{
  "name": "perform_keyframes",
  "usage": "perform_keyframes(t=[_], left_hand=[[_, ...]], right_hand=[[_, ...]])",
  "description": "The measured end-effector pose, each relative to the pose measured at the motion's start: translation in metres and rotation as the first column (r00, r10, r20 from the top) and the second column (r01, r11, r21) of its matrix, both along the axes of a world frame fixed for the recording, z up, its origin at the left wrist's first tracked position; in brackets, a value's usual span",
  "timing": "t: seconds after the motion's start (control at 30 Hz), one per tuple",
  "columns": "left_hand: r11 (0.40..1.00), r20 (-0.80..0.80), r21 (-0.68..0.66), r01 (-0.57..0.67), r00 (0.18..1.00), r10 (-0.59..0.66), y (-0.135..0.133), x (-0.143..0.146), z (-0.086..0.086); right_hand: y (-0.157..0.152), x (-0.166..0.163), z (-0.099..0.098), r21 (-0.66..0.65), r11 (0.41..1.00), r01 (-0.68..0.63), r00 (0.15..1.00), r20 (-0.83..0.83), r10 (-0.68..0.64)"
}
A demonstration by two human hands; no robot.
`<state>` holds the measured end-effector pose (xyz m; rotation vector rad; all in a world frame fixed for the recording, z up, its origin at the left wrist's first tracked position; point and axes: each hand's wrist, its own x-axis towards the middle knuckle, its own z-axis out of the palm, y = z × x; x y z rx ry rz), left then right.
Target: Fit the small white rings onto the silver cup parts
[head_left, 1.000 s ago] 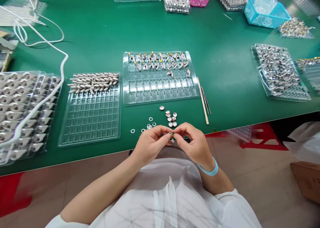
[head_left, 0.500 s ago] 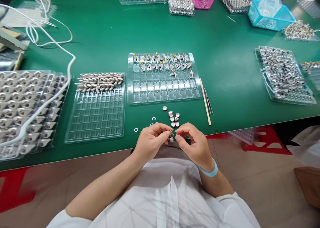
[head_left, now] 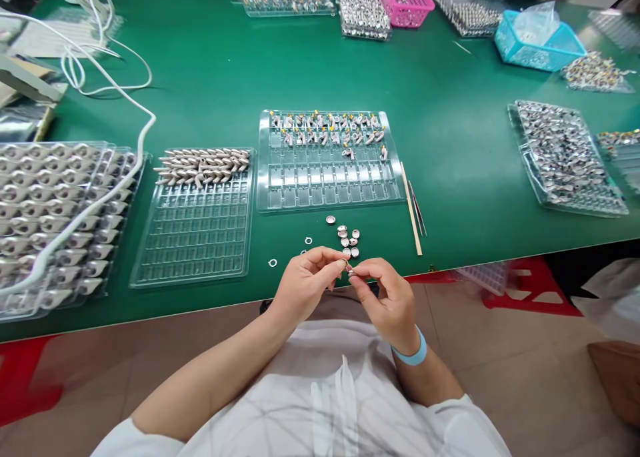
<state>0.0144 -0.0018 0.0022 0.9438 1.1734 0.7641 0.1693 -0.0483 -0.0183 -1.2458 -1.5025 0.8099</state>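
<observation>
My left hand (head_left: pixel 310 282) is closed in a pinch near the table's front edge, around a small part with a gold-coloured ring at its tip. Close against it, my right hand (head_left: pixel 384 298) pinches a small silvery metal piece (head_left: pixel 351 272) between thumb and forefinger. The two pieces appear to meet, though the fingers hide most of them. Just beyond my fingers lie several small round metal caps (head_left: pixel 354 242). Thin white rings (head_left: pixel 273 263) are scattered left of the caps.
Ahead is a clear plastic tray (head_left: pixel 330 193) with small yellow-tipped parts in its upper rows. A tray of curved metal pieces (head_left: pixel 205 163) stands to its left. A wooden stick (head_left: pixel 411 210) and tweezers (head_left: pixel 417 209) lie right. A white cable (head_left: pixel 107 190) crosses the left-hand trays.
My right hand has moved left and in against my left hand; a small metal piece now shows in its fingertips. The camera view has shifted slightly. Another person's hand appears at the far top right.
</observation>
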Motion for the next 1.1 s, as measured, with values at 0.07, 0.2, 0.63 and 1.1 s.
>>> perform_keyframes(t=[0.07, 0.2, 0.63, 1.1], left_hand=[[0.999, -0.007, -0.006, 0.046, 0.999, -0.046, 0.000, 0.000, 0.000], [0.988, -0.003, -0.016, 0.152, 0.988, -0.152, 0.001, 0.000, 0.001], [0.936, -0.105, 0.029, 0.351, 0.932, -0.347, 0.003, -0.009, 0.003], [0.934, -0.293, 0.179, 0.310, 0.923, -0.250, -0.006, -0.006, -0.008]], right_hand=[[0.000, 0.003, 0.000, -0.064, 0.997, -0.044, 0.996, -0.079, 0.039], [0.001, 0.009, 0.001, -0.184, 0.978, -0.094, 0.988, -0.138, 0.069], [0.009, 0.016, 0.011, -0.384, 0.916, -0.114, 0.985, -0.163, 0.054], [0.012, 0.013, 0.006, -0.444, 0.877, -0.181, 0.963, -0.262, 0.066]])
